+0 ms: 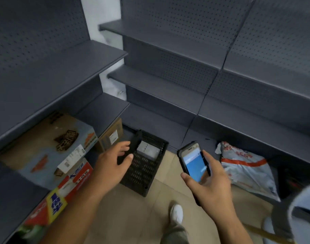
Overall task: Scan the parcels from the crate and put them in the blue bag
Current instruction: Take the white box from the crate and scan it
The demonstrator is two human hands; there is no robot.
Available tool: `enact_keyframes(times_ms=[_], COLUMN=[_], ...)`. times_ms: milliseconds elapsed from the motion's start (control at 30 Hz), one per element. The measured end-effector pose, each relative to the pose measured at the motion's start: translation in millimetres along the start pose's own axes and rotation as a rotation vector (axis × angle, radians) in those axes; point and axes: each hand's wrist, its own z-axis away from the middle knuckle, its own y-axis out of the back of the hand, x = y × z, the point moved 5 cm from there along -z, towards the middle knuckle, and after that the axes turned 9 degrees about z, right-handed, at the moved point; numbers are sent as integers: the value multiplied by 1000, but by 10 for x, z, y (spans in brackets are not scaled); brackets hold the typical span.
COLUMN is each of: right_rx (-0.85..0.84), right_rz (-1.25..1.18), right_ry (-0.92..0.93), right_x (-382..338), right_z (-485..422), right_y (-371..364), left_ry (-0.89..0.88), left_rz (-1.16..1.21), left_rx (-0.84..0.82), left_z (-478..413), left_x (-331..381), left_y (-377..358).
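**Head cam: going in for the last parcel**

Left hand (113, 159), grip spread wide and empty, hovers over the black crate (143, 173) on the floor. One small grey-white parcel (148, 151) sits at its far end. Right hand (209, 184) holds the scanner (193, 162), screen lit. Next I'd guess: grab it, scan the label.

Dark grey metal shelving with perforated back panels (177, 20) lines two sides and meets at a corner, where a strip of white wall (101, 16) shows between the units. Below lies a beige tiled floor (133, 217), evenly and dimly lit.
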Motion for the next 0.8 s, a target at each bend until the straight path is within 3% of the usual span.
enact_keyframes(times_ms=[400,633,800], right_rx=[-334,-438,-469], right_rz=[0,-17,25], right_ry=[315,340,340], right_x=[104,102,90], right_z=[-2286,-2655,-2719], right_y=[-302,-728,-912], left_ry=[207,365,346], left_rz=[-6,-106,-118], left_rx=[403,519,484], left_z=[-649,-463,-766], left_x=[240,-49,-279], left_y=[-472,-494,-498])
